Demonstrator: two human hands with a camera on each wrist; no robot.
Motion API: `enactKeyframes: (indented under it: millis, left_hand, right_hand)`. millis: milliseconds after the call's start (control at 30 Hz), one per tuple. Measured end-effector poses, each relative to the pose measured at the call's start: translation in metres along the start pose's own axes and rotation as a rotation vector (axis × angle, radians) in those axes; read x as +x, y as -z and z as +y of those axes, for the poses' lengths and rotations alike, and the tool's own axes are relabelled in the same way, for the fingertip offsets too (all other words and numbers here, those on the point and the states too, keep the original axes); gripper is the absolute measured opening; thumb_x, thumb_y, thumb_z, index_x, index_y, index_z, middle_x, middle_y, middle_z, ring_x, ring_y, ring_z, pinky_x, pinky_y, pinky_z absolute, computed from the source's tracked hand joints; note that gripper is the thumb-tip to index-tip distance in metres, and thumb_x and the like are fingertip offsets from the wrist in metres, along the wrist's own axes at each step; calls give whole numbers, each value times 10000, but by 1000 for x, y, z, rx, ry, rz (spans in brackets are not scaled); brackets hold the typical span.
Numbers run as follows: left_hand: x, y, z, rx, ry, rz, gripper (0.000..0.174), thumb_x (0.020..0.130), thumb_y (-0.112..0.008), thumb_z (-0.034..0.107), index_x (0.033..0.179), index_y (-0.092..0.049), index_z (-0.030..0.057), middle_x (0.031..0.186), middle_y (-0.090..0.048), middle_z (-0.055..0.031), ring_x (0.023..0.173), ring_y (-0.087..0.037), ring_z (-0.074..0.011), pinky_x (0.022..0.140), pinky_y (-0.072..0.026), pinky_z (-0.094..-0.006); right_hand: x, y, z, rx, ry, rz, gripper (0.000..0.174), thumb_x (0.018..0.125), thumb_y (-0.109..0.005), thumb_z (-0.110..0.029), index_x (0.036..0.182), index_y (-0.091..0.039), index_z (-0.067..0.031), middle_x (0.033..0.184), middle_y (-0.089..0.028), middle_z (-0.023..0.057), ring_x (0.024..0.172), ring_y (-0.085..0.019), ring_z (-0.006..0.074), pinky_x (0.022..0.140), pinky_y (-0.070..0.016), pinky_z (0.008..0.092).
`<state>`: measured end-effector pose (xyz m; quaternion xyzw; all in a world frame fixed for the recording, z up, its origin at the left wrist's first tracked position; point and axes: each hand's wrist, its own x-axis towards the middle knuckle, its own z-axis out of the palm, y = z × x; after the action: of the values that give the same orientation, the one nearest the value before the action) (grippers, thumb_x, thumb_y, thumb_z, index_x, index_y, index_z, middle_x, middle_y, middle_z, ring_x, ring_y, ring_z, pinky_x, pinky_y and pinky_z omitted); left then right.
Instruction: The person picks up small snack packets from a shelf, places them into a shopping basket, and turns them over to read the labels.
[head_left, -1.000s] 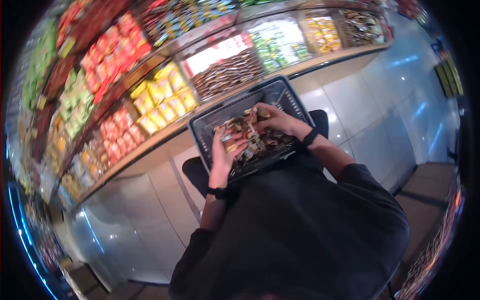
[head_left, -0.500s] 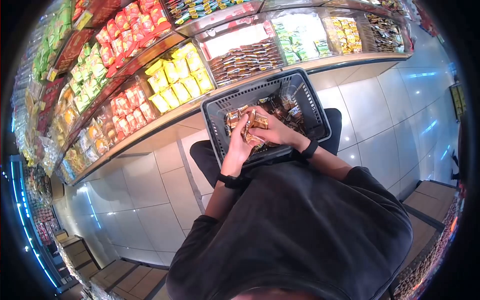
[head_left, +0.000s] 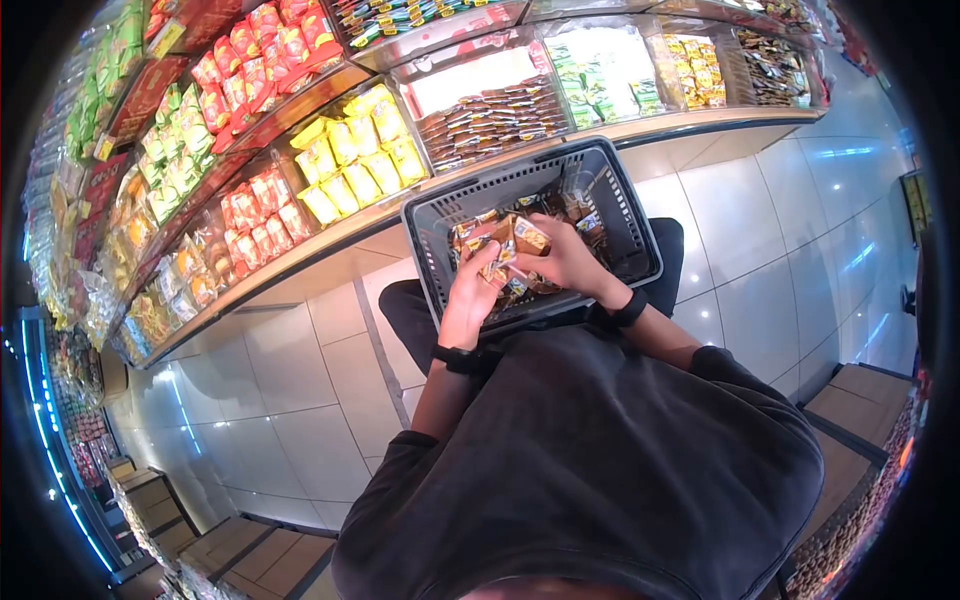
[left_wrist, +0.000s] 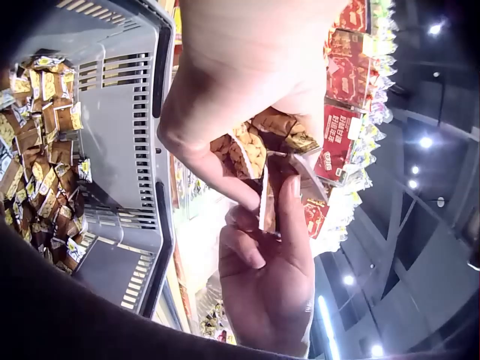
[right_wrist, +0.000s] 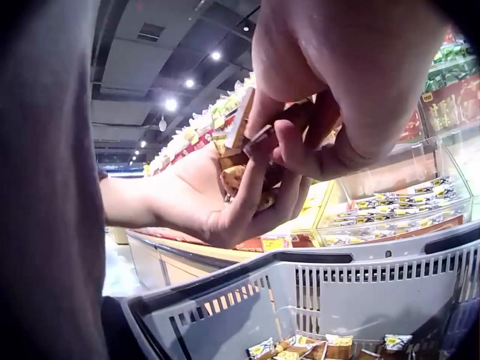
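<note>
A grey plastic basket (head_left: 628, 232) rests on my lap, holding several small brown and gold snack packets (left_wrist: 39, 154). Above it my left hand (head_left: 478, 272) cups a small bunch of these packets (left_wrist: 251, 146) in its curled fingers. My right hand (head_left: 540, 252) meets it from the other side and pinches one packet (right_wrist: 241, 118) at the edge of that bunch. In the right wrist view the left palm (right_wrist: 196, 196) faces up with the packets on it. Both hands hover just over the basket's near half.
A long shop shelf (head_left: 330, 235) runs in front of me with bins of yellow (head_left: 350, 165), red (head_left: 262, 205) and brown packets (head_left: 490, 115). Higher shelves hold more bags. Glossy tiled floor (head_left: 760, 230) lies to the right and below.
A second ago both hands were down among the packets in the basket. They have since risen together with a bunch of packets, and the right hand now picks at one.
</note>
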<state>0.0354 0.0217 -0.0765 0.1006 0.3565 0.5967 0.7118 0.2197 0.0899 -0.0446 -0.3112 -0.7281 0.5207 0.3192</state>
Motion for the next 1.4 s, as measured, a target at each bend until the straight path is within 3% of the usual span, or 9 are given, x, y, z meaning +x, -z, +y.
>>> enactKeyframes:
  millis: [67,367,433,700,767,900,1100,1300,1400]
  left_hand:
    - [-1,-3,1,-81,-8,67,428,902,-692,25,1293,-576,155,1167,-676,-65,1001,-679,-192,773,-578,-344]
    - [-2,-6,14,58,-66,5,421,851,-729,-57,1194,-572,129,1047,-706,-69,868,-709,-180,608,-548,-274]
    - [-9,-11,20,211,-95,103,443,829,-741,-81,1181,-553,109,1033,-703,-79,898,-715,-198,608,-550,-289]
    - [-13,12,18,1265,-404,439,367,698,-883,31,961,-627,49,954,-694,-40,799,-666,-177,737,-538,-299]
    - [-16,9,21,1252,-478,393,341,753,-870,51,992,-627,63,916,-695,-43,816,-687,-191,719,-547,-308]
    - [-26,-10,36,204,18,144,313,918,-730,38,1178,-573,112,976,-668,-20,827,-697,-156,573,-546,-263]
    - [-30,-16,41,106,22,4,357,893,-739,9,1189,-577,127,1020,-680,-23,842,-694,-135,580,-560,-280]
    - [-32,-28,38,115,-168,66,463,797,-756,-112,1154,-564,112,1016,-692,-59,831,-702,-167,582,-553,-279]
    - [-33,-29,42,164,-178,85,465,778,-772,-117,1134,-555,90,1004,-688,-73,810,-697,-170,581,-553,-282]
  right_hand:
    - [0,8,-30,283,-341,4,232,911,-758,-97,1102,-673,3,839,-667,-6,678,-572,56,604,-470,229]
    - [-7,28,-4,320,-420,-159,277,989,-696,-268,1056,-703,0,770,-649,-23,658,-560,27,565,-444,213]
    - [-9,32,-4,459,-469,49,309,1003,-675,-295,1106,-698,-4,825,-666,-21,701,-574,21,562,-447,207]
    - [-1,41,-7,468,-276,72,221,1020,-627,-112,1186,-543,7,1096,-673,64,956,-674,134,863,-562,291]
    - [-4,41,-26,449,-211,80,131,978,-651,-27,1056,-554,12,1154,-668,96,1018,-673,160,901,-561,305]
    - [5,41,-55,202,64,-148,189,787,-733,104,927,-638,21,1267,-671,138,1175,-656,253,977,-518,347]
    - [14,34,-52,123,291,-165,242,712,-776,122,901,-760,-30,1307,-635,133,1201,-630,291,1024,-502,383]
    - [12,25,-43,340,44,-160,352,816,-619,154,1123,-660,-14,1317,-611,103,1184,-611,189,970,-529,360]
    - [11,25,-57,949,-388,-33,517,875,-705,-25,1357,-520,-29,1219,-624,75,1042,-647,142,870,-534,297]
